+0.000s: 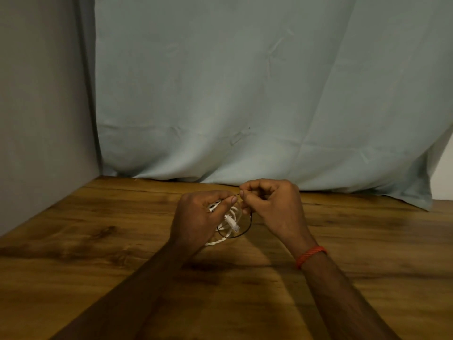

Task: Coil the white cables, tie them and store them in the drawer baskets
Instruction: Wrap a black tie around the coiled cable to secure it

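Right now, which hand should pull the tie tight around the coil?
Probably the right hand: its fingertips pinch the thin dark tie looping beneath the white cable coil. The left hand is wrapped around the coil, keeping it bunched above the table, so it looks committed to holding.

Left hand (196, 217) hides much cable (230, 223) (coiled).
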The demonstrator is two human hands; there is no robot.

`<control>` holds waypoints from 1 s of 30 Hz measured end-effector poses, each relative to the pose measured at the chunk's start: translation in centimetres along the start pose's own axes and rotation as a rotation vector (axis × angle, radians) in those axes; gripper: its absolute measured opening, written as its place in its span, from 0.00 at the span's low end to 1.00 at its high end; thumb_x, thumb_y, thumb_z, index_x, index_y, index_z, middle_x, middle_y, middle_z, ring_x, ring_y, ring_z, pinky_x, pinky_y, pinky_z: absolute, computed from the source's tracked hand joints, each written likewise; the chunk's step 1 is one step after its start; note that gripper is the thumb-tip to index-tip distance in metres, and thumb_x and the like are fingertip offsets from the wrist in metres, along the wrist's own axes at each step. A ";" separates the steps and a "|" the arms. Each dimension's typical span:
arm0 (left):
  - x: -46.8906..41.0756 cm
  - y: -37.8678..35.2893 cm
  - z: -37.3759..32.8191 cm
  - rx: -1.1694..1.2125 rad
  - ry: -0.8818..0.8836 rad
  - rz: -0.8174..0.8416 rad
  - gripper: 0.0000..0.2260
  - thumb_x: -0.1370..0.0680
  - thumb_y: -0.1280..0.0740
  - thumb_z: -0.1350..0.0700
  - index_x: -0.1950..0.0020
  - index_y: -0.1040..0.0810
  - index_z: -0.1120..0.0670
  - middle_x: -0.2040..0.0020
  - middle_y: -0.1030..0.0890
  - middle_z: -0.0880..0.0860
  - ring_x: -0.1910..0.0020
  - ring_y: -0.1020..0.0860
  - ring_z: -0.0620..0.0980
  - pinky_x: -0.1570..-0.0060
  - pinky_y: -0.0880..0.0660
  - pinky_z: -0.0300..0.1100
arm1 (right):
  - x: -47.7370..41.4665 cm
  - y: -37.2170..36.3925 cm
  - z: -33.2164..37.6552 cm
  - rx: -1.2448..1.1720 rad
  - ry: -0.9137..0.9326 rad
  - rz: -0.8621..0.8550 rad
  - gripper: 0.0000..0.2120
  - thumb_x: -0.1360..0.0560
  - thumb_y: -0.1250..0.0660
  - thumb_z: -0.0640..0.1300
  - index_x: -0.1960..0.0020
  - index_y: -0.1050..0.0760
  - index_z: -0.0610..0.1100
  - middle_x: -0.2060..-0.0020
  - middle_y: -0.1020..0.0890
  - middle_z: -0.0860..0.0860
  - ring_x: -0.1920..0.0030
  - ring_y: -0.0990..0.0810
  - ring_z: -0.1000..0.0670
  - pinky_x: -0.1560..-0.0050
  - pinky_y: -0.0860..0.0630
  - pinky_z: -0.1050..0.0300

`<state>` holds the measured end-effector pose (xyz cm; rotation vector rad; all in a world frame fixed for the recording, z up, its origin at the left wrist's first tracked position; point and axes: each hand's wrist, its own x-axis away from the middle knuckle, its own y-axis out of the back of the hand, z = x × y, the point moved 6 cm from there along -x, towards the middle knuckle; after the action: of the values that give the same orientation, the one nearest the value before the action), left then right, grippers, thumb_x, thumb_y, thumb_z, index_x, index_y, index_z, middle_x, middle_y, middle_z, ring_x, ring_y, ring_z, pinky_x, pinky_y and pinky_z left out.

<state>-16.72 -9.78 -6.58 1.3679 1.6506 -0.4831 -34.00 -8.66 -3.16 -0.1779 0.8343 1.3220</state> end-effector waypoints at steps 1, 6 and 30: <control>0.0 0.0 0.0 -0.003 -0.003 -0.002 0.04 0.23 0.26 0.55 0.50 0.12 0.51 0.57 0.13 0.43 0.59 0.16 0.41 0.60 0.20 0.49 | 0.0 0.0 0.0 -0.012 -0.009 0.004 0.04 0.27 0.26 0.37 0.52 0.14 0.41 0.68 0.14 0.50 0.69 0.14 0.51 0.62 0.15 0.53; 0.0 0.0 0.1 0.009 0.000 0.000 0.05 0.23 0.26 0.55 0.49 0.12 0.51 0.57 0.13 0.43 0.59 0.15 0.41 0.59 0.19 0.49 | 0.1 -0.4 -0.2 -0.186 -0.132 0.072 0.04 0.27 0.26 0.34 0.52 0.16 0.39 0.66 0.14 0.45 0.66 0.13 0.45 0.61 0.15 0.53; 0.2 -1.1 0.0 0.237 0.158 0.131 0.09 0.20 0.30 0.56 0.41 0.15 0.50 0.51 0.13 0.43 0.53 0.15 0.43 0.53 0.20 0.44 | -0.2 1.8 2.9 0.115 0.215 -0.123 0.03 0.23 0.29 0.40 0.56 0.21 0.45 0.64 0.18 0.57 0.61 0.19 0.59 0.61 0.28 0.72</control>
<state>-17.76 -10.03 -7.03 1.7159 1.6559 -0.5172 -34.37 -6.64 -0.37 -0.2799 1.0616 1.1494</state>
